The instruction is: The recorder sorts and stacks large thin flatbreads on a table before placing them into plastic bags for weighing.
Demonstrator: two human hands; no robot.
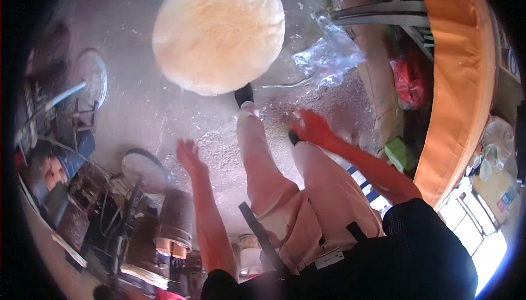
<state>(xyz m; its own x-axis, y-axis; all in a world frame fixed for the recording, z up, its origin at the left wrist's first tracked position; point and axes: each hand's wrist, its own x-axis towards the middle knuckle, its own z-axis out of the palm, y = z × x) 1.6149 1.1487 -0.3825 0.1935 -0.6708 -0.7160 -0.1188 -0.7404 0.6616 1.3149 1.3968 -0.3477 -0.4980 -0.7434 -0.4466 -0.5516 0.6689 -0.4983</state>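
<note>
My left hand (pixel 191 154) hangs over the dusty floor with nothing in it, its fingers loosely extended. On the other side, my right hand (pixel 310 127) is above my right knee and dark shoe. Its fingers are bent and blurred, and I see no object in them. A large round cream-coloured disc (pixel 220 33), soft and wrinkled at its rim, lies ahead of my forward foot. Neither hand touches it. Right of the disc is a crumpled clear plastic bag (pixel 331 53), with a thin pale strip (pixel 285 85) by it.
Pale scraps litter the floor (pixel 222 144). Along my right runs a wide orange fabric-like band (pixel 456 86), with a red plastic bag (pixel 407 80) and a green box (pixel 398 152) beside it. On my left stand a round-topped stool (pixel 144 170) and a dark metal cylinder (pixel 174 218).
</note>
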